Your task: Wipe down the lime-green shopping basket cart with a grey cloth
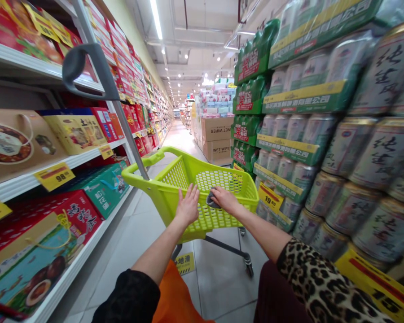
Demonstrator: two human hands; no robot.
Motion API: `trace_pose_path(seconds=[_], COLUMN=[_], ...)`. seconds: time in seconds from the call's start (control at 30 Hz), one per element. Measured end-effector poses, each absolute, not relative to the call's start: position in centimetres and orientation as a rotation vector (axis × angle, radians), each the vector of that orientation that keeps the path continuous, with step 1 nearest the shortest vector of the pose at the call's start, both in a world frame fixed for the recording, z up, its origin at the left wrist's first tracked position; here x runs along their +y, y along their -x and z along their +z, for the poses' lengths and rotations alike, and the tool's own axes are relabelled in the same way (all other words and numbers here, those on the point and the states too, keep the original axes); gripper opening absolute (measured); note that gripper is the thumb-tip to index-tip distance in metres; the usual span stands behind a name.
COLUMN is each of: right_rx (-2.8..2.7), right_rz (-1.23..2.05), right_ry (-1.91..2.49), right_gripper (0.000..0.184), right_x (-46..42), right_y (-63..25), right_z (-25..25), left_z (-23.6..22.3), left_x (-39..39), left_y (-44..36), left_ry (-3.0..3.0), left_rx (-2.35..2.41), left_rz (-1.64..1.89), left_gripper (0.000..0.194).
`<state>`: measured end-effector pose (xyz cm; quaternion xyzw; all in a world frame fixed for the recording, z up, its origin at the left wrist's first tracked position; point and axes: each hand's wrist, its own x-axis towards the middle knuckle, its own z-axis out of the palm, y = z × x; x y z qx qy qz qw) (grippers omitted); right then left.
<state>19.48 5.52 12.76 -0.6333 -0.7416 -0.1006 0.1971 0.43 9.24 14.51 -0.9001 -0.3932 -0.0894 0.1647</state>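
Observation:
A lime-green shopping trolley [161, 202] with a lattice-walled basket stands in front of me, turned sideways. From its left end rises a slanted grey pole with a grey loop handle [110, 83]. My left hand [187, 205] rests against the near side of the basket, its fingers stretched out and holding nothing. Beside it, my right hand [224, 199] is closed on a crumpled dark grey cloth [212, 200] at the basket's near wall. Part of the cloth is hidden under the fingers.
Shelves of boxed goods line the left, with a yellow price tag [54, 176] on one edge. Stacked beer cans [373, 152] and green bottle packs [252, 96] crowd the right. Cartons [218, 130] stand farther down the tiled aisle. Under the trolley is a caster [248, 265].

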Motion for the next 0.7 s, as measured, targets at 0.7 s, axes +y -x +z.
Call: trace_pose_path(seconds=[0.7], right_rx=[-2.039], right_rz=[-0.404], right_ry=[1.569], right_gripper=[0.031], right_x=[5.5], right_y=[-23.2], right_z=[9.7], left_z=[15.8], left_x=[10.5], left_y=[5.2], left_ry=[2.416], left_rx=[-1.212], left_rz=[-0.317], left_gripper=[0.065])
